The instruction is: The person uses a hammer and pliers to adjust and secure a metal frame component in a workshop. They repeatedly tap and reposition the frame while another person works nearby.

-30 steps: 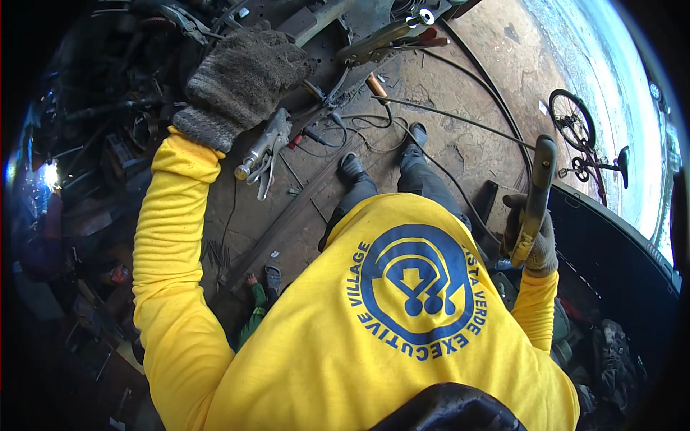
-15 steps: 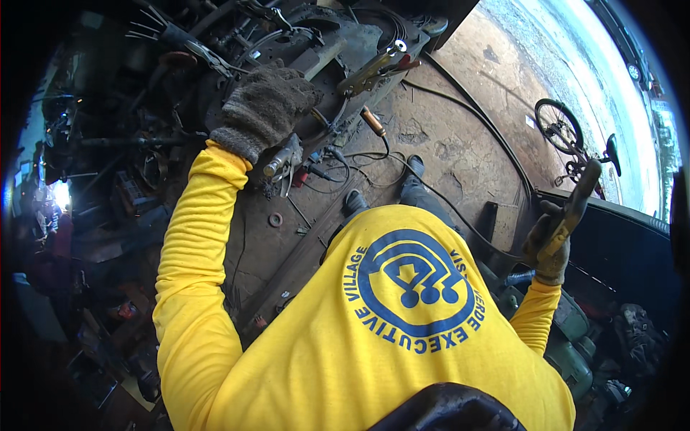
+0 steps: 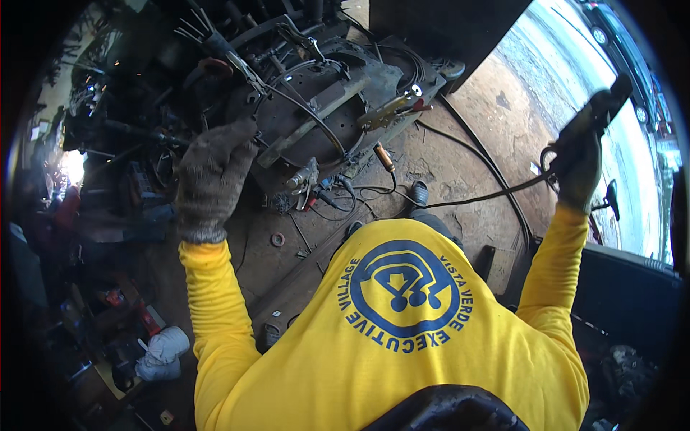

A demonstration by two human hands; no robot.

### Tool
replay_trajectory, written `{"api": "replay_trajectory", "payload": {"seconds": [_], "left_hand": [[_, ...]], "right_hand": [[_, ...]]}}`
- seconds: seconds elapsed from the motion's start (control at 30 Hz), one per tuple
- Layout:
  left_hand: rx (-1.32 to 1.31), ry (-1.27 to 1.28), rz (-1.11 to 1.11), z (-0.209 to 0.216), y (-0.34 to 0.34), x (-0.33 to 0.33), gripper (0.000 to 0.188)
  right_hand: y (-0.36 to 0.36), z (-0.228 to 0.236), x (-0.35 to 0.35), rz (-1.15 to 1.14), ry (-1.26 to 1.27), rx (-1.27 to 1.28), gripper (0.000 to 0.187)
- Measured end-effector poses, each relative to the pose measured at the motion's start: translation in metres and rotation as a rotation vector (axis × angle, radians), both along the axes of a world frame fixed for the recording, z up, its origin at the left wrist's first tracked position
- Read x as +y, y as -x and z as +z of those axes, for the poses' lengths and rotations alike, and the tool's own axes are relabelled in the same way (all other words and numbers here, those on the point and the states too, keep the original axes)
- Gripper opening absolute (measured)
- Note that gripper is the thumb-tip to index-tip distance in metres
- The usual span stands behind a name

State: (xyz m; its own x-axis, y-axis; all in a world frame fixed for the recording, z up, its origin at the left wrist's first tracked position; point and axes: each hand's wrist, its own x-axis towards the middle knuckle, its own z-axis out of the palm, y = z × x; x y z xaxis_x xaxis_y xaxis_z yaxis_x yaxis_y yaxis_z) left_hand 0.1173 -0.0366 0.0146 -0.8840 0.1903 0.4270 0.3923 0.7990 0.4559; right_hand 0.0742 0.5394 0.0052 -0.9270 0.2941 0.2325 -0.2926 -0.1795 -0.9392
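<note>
My left hand (image 3: 215,169), in a grey-brown knit glove, hovers by the near left side of a cluttered metal worktable (image 3: 309,136). Its fingers reach up toward the table edge and appear to hold nothing. Raised at the far right, my gloved right hand (image 3: 581,172) is closed round a dark, long tool (image 3: 607,100). A black cable (image 3: 496,194) leads from that hand back toward the table; shadow hides the tool's exact kind. Locking pliers (image 3: 388,111) lie on the table's right side. An orange-brown cylindrical piece (image 3: 383,154) with a cable hangs beside its edge.
Dark cables (image 3: 474,122) cross the floor. A bicycle saddle (image 3: 612,197) shows beside my right forearm, and a dark metal panel (image 3: 431,36) stands behind the table. Bright light (image 3: 72,165) glares at far left. A white cloth-like bundle (image 3: 162,353) lies lower left.
My left hand has drawn back from over the table toward its near left side. My right hand has risen with the tool, lifting the cable; the whole view has shifted.
</note>
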Motion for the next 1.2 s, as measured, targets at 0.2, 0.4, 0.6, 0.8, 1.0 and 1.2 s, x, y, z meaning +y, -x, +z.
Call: {"api": "replay_trajectory", "payload": {"seconds": [0.2, 0.4, 0.6, 0.8, 1.0, 1.2], "left_hand": [[-0.087, -0.329, 0.092, 0.023, -0.063, 0.055, 0.021], [-0.184, -0.320, 0.200, 0.032, -0.055, 0.145, 0.023], [-0.199, -0.368, 0.476, 0.019, -0.020, 0.213, 0.024], [-0.253, -0.437, 0.776, -0.001, -0.020, 0.257, 0.026], [-0.193, -0.448, 0.865, -0.006, -0.021, 0.269, 0.030], [-0.132, -0.372, 0.846, -0.010, -0.003, 0.262, 0.030]], "right_hand": [[0.152, 0.046, -0.038, -0.011, -0.138, 0.098, 0.034], [0.307, 0.056, -0.105, 0.245, -0.079, 0.153, 0.032], [0.411, 0.067, -0.203, 0.332, 0.131, 0.198, 0.032], [0.461, 0.067, -0.294, 0.390, -0.063, 0.225, 0.051], [0.491, 0.030, -0.331, 0.152, -0.503, 0.351, 0.057], [0.483, 0.001, -0.305, 0.458, -0.495, 0.426, 0.044]]}}
